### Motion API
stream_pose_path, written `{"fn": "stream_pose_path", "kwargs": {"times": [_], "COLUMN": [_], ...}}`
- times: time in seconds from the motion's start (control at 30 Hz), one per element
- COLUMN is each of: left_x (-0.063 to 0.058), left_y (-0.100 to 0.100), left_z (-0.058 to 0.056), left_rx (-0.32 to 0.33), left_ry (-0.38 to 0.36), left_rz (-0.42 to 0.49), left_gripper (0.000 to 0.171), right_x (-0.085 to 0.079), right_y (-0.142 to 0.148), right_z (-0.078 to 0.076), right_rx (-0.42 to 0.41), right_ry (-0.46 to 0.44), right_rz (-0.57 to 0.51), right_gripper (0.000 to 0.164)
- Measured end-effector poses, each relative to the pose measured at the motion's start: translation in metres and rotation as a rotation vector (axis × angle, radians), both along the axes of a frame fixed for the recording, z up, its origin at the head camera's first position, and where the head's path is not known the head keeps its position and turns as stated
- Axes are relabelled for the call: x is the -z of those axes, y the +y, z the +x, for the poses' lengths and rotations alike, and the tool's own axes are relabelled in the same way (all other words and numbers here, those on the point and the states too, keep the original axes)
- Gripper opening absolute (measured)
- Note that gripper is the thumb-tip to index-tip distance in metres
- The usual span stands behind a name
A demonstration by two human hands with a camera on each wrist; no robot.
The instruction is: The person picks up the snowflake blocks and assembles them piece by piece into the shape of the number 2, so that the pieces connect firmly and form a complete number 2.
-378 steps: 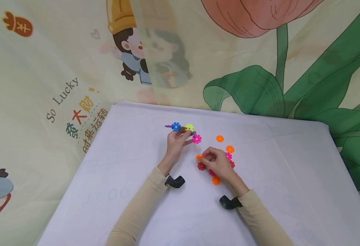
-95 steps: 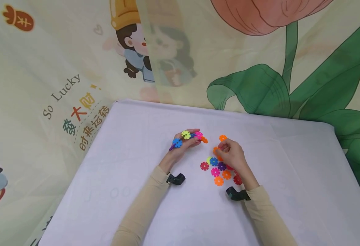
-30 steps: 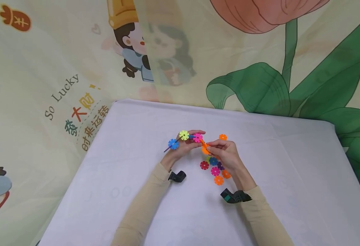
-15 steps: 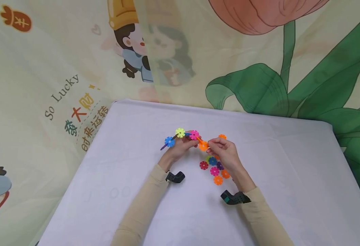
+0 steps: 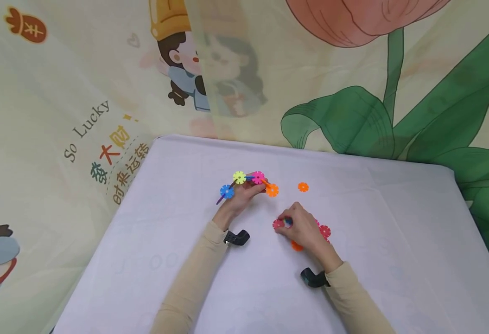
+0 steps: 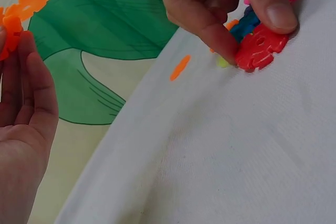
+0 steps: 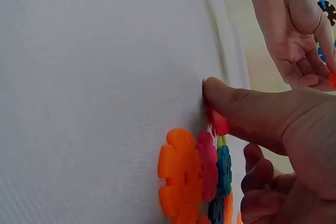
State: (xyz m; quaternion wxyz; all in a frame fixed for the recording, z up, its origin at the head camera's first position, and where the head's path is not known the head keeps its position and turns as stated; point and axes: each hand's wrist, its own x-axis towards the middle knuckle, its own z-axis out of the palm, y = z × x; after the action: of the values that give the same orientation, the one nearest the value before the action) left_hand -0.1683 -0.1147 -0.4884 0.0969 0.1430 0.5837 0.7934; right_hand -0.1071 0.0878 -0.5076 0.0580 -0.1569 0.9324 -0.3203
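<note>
Red disc point(image 6: 260, 53) at the left edge of the loose pile point(image 7: 181, 174) on the white cloth point(image 5: 165, 278); the right hand point(image 5: 304, 227) pinches it between thumb and finger; a rim grip leaving notches free would serve best; the left hand point(image 5: 241, 197) holds the chain of discs point(image 5: 258, 177) near its orange end; a blue disc point(image 6: 245, 26) crowds in, and might drag along; lone orange disc point(image 5: 303, 187) well apart.

Left hand point(image 5: 241, 197) raised, thumb and fingers pinching; right hand point(image 5: 304, 228) lower, right of it and nearer the body, thumb and forefinger pinching. Sleeved forearms point(image 5: 191, 276) converge toward the hands.
</note>
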Motion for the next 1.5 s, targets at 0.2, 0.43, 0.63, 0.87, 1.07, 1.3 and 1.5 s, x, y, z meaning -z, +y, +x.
{"fn": "stream_pose_path", "kwargs": {"times": [0.2, 0.43, 0.63, 0.87, 1.07, 1.3, 1.5], "left_x": [0.0, -0.001, -0.003, -0.005, -0.008, -0.02, -0.038], "left_y": [0.002, 0.002, 0.004, 0.007, 0.01, 0.01, 0.011], "left_z": [-0.001, -0.001, -0.002, -0.001, 0.001, 0.007, 0.02], "left_rx": [-0.006, -0.002, -0.001, -0.021, -0.011, 0.006, 0.015], "left_ry": [-0.022, -0.022, -0.011, -0.006, 0.042, 0.07, 0.066], "left_rz": [0.036, 0.034, 0.033, 0.054, 0.004, -0.057, -0.094], "left_gripper": [0.018, 0.018, 0.015, 0.024, 0.017, 0.015, 0.023], "right_x": [-0.001, -0.012, -0.031, -0.03, -0.032, -0.03, -0.029], "right_y": [0.003, 0.002, 0.001, 0.003, -0.003, -0.009, -0.012], "right_z": [-0.002, -0.002, -0.004, -0.009, -0.009, -0.007, -0.006], "right_rx": [-0.033, 0.022, 0.177, 0.242, 0.25, 0.307, 0.35], "right_ry": [-0.016, -0.134, -0.263, -0.364, -0.359, -0.301, -0.24], "right_rz": [-0.203, -0.611, -0.84, -0.972, -1.006, -1.032, -1.024], "right_gripper": [0.02, 0.014, 0.02, 0.029, 0.029, 0.025, 0.019]}}
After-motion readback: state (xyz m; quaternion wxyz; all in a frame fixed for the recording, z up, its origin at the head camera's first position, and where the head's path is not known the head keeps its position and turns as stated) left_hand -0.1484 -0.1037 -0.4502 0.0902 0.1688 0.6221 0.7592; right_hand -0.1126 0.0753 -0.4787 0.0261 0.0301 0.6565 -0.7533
